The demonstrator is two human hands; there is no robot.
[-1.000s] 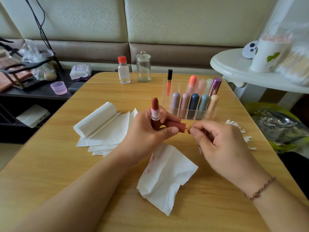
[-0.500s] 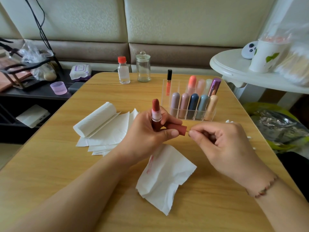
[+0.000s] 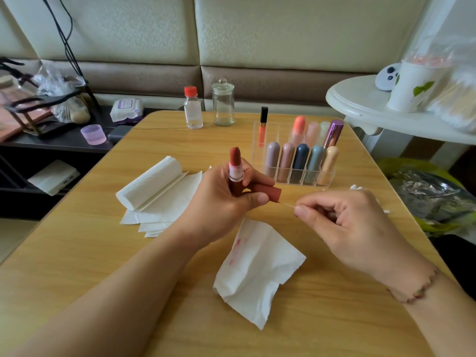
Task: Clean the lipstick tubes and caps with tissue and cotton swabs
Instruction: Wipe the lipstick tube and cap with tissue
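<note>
Left hand (image 3: pixel 221 197) grips two things at once: the open lipstick tube (image 3: pixel 235 171) upright in the curled fingers, and its cap (image 3: pixel 266 192) pinched sideways under the thumb, open end facing right. Right hand (image 3: pixel 347 222) pinches a cotton swab (image 3: pixel 286 204) by the stick, tip reaching into the cap mouth; the tip itself isn't visible. Handling, my read: tube and cap are light, rigid plastic, smooth, so likely slippery if smeared. The exposed bullet is soft and will snap or smear on contact, so hold the tube by its lower barrel only, as now. Cap is best held by its closed end to leave the mouth free. Swab stick is thin and bendy, so go light on pressure and choke up near the tip for control. Looks: brick-red bullet wound well out, pale pink inner sleeve with red smudges, silver collar, dark red base; cap is matching matte red-brown. Below the hands on the counter (image 3: pixel 77 253) lies a crumpled tissue (image 3: pixel 260 266) with red streaks. Left of it, a stack of clean tissues (image 3: pixel 154 191). Behind, a clear organiser (image 3: pixel 301 176) holds more capped lipsticks. Spare swabs (image 3: pixel 356 188) lie just behind the right hand, mostly hidden.
</note>
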